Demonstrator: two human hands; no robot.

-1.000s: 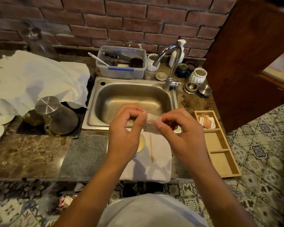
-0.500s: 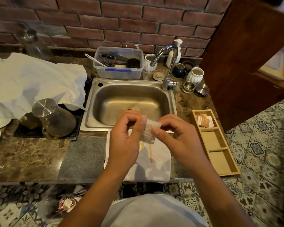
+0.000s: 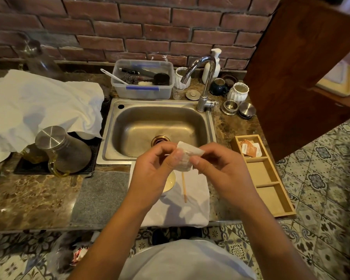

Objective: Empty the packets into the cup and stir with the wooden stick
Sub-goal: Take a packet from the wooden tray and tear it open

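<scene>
Both hands pinch a small white packet [image 3: 187, 157] above the counter's front. My left hand [image 3: 152, 174] grips its left side and my right hand [image 3: 220, 170] grips its right side. Below them a pale yellow cup [image 3: 169, 181] stands on a folded white cloth [image 3: 192, 207], mostly hidden behind my left hand. The wooden stick [image 3: 183, 186] lies on that cloth just right of the cup. More orange and white packets [image 3: 250, 148] rest in the far compartment of a wooden tray [image 3: 271, 178] to the right.
A steel sink [image 3: 160, 128] with a tap [image 3: 205, 83] lies just behind the cloth. A steel jug [image 3: 63, 150] on a black mat stands left, with a grey mat [image 3: 101, 197] in front. A plastic tub, jars and lids line the back.
The packet has tilted and shifted a little in my fingers, its top corner now standing up higher. Both hands stay over the cup and cloth.
</scene>
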